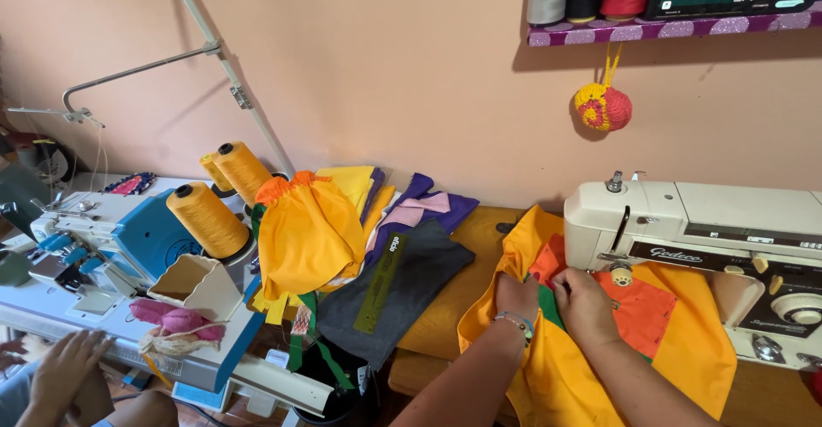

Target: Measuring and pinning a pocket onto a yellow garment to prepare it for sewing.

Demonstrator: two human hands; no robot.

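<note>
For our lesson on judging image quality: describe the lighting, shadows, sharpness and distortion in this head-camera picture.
Head view: soft, even daylight, no harsh glare; the crocheted ball and the shelf cast clear shadows on the wall; both hands, left hand and right hand, and the yellow fabric look sharp; wide-angle bending shows at the edges.

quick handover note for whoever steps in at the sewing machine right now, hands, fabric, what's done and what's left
Left hand: flat on the yellow fabric, fingers at the green strip, bracelet on the wrist.
Right hand: pressing the orange patch down near the needle area of the white sewing machine.
Fabric lies on the machine bed, patch on top of the yellow piece.
Done: pieces laid and lined up at the machine.
Left: whether any seam is sewn cannot be told.
Another person's hand rests by the overlock machine at far left.
</note>
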